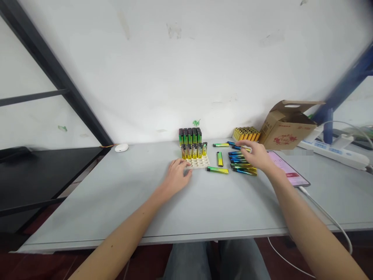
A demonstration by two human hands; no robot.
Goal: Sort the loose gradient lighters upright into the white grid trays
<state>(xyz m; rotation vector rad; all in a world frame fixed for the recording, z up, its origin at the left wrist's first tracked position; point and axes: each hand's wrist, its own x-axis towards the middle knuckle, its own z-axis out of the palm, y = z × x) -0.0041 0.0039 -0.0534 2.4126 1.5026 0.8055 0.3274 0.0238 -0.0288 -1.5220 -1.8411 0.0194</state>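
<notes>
My left hand point(177, 177) rests on the grey tabletop point(116, 210), its fingertips against the near edge of a cream silicone tray point(201, 162). Several gold-and-green lighters point(192, 151) stand upright in the tray. My right hand point(253, 154) hovers over a loose group of blue-green lighters point(243, 165), fingers spread and reaching towards a blue lighter point(235, 145). Two yellow-green lighters point(217, 170) point(220, 159) lie nearby. Behind the tray stands a block of green lighters point(189, 137). Neither hand visibly holds anything.
At the back right are a block of yellow-orange lighters point(246, 134) and an open cardboard box point(288, 126). A tablet point(287, 169) with a pink screen lies by my right arm, its white cable point(323, 214) trailing off the table. A power strip point(332, 154) sits further right.
</notes>
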